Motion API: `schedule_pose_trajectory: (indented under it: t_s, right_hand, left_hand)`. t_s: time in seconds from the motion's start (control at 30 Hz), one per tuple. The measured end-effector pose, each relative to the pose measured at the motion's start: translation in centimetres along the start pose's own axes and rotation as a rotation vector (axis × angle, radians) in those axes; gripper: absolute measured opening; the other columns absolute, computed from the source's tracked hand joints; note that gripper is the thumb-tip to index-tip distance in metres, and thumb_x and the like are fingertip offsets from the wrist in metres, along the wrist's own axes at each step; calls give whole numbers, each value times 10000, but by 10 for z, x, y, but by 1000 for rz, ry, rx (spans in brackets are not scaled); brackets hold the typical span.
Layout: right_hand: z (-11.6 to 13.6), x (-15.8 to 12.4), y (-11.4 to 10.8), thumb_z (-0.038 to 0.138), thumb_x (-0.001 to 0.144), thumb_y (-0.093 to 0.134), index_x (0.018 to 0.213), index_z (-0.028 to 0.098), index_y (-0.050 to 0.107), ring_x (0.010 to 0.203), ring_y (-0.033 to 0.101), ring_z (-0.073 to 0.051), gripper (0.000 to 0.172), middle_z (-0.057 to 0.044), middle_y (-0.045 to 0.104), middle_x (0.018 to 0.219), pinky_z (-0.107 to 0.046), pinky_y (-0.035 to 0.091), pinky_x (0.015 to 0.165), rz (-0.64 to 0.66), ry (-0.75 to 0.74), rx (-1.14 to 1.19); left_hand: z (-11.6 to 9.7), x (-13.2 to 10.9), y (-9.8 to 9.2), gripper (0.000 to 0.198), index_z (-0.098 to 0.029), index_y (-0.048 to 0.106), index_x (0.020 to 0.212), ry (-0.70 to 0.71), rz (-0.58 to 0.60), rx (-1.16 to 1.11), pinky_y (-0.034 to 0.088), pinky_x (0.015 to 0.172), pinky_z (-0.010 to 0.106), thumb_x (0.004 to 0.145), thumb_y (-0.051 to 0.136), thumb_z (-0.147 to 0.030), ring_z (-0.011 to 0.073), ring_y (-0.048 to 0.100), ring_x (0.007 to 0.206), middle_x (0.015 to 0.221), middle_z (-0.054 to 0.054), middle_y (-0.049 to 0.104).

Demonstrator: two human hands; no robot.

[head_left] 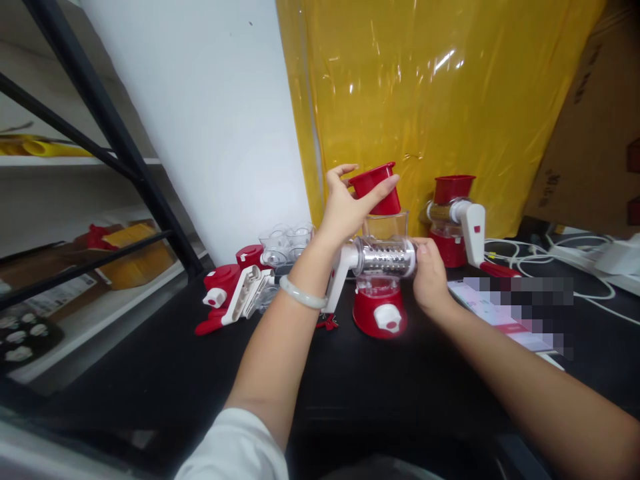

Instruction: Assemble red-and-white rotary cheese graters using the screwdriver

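In my left hand (347,203) is a red food pusher (380,190), tilted, its lower end at the mouth of a clear feed chute (385,228). The chute belongs to a rotary drum grater with a shiny metal drum (385,259) and a red base (377,310) bearing a white knob (390,319). A white crank arm (341,277) hangs at the grater's left side, partly behind my left forearm. My right hand (430,277) grips the right end of the clear drum housing; some of its fingers are hidden behind it.
A second grater (450,220) with its pusher inserted stands behind right. Red bases (220,280), white crank arms (245,293) and clear housings (287,240) are gathered on the left. A lit screen (500,317) and white cables (550,250) lie on the right of the black table (175,373).
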State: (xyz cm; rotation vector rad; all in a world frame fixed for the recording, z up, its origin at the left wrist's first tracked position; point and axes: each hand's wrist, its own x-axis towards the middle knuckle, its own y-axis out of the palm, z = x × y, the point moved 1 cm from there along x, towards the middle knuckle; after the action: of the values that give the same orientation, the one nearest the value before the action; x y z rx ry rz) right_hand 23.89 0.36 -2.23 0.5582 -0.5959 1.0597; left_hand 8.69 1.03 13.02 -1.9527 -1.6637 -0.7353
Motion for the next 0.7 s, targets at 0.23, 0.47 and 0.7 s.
schedule_pose_trajectory:
  t_s: [0.23,0.47,0.7]
  right_hand:
    - [3,-1,0,526,924,422,971,235,591,910,601,-207,340,-39,652,986,-378,479,821,12,14,7]
    - [4,-1,0,530,929,406,966,234,585,889,596,-205,348,-36,648,956,-360,476,781,15,6,-22]
    - [6,-1,0,552,923,406,950,230,582,879,596,-205,368,-38,639,942,-364,467,790,15,2,2]
  left_hand:
    - [-2,-3,0,737,-258,343,1267,2,29,77,490,981,465,728,813,-438,271,552,1171,1213,105,485]
    - [-6,-8,4,710,-221,421,1230,31,168,217,478,975,432,691,822,-451,256,594,1101,1178,111,584]
    - [-16,-10,-5,521,-187,559,1072,11,299,451,475,924,378,747,724,-560,245,608,1059,1174,130,640]
